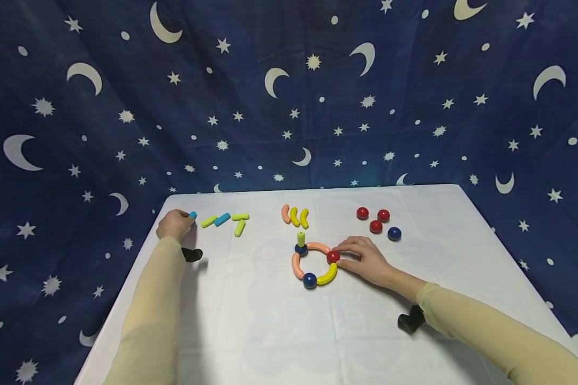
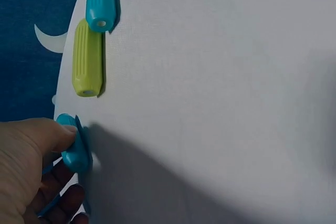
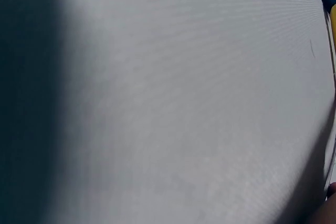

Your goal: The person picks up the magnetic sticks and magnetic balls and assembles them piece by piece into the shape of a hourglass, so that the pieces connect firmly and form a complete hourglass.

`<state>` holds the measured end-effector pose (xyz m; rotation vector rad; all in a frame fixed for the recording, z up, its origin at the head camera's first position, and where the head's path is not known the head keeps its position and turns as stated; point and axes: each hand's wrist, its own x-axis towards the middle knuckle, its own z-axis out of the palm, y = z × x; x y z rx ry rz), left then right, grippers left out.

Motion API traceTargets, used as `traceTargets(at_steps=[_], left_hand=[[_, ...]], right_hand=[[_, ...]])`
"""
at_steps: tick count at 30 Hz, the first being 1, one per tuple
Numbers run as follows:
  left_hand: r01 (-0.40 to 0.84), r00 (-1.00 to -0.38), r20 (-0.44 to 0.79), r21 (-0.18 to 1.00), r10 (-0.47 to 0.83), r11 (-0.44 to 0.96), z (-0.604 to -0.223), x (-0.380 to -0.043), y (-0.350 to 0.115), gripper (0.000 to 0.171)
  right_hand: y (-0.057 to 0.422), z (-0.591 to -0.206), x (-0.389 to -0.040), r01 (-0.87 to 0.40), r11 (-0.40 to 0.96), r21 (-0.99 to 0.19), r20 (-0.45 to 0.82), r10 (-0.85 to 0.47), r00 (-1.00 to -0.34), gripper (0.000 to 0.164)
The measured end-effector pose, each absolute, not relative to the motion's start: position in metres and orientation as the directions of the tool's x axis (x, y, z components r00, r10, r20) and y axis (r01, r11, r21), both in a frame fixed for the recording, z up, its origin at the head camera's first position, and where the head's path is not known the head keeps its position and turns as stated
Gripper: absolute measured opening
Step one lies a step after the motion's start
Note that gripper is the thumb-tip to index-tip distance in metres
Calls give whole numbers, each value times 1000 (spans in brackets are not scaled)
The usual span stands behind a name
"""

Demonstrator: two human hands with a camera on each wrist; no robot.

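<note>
Ring [image 1: 296,266] lay flat mid-table on a white cloth [image 1: 270,331], built from two salmon curved rods [image 1: 318,246], one yellow curved rod [image 1: 327,275], two dark blue balls [image 1: 310,280] and one glossy red ball [image 1: 333,256] at the joints. A lime green stick [image 1: 301,239] stood upright on the far blue ball. Right hand [image 1: 366,261] pinched the red ball, thumb on the near side, fingers on the far side; right wrist view caught mostly cloth.

Left hand [image 1: 173,224], at the table's far left corner, had thumb and fingers clamped on a bright blue stick [image 2: 77,156], smooth, rounded at the end. Could not tell whether that stick touched the cloth.

Just beside that hand: three loose lime sticks [image 1: 240,228] and another blue stick [image 1: 222,219]. Close up, the nearest lime one and the blue one showed ribbed sides and a pale dot on the end face.

Beyond the ring: one loose salmon curve [image 1: 286,214], two yellow curves [image 1: 295,216]. Right of those: three loose red balls [image 1: 375,226], one navy ball [image 1: 394,233].
</note>
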<state>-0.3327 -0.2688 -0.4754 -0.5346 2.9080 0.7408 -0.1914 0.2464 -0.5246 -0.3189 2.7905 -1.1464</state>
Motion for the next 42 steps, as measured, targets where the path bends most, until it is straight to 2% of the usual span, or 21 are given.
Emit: traceTargets(at_steps=[8, 14, 26, 33, 42], left_hand=[[-330, -944, -136, 464, -302, 822, -476, -322, -275, 41], [-309, -948, -109, 537, -299, 785, -476, -318, -279, 42], [-192, -974, -46, 693, -224, 695, -471, -317, -270, 48], [-80, -992, -4, 800, -127, 594, -465, -317, -250, 47], [24, -999, 5, 854, 39, 520, -456, -303, -209, 47]], right_hand=[[247, -526, -191, -154, 686, -712, -11, -229, -973, 40], [248, -527, -192, -149, 694, -704, -12, -221, -975, 42], [247, -530, -192, -154, 697, -700, -6, -222, -975, 41], [247, -531, -192, -157, 699, -697, -5, -224, -975, 41], [247, -530, -192, -148, 697, -702, -14, -221, -975, 41]])
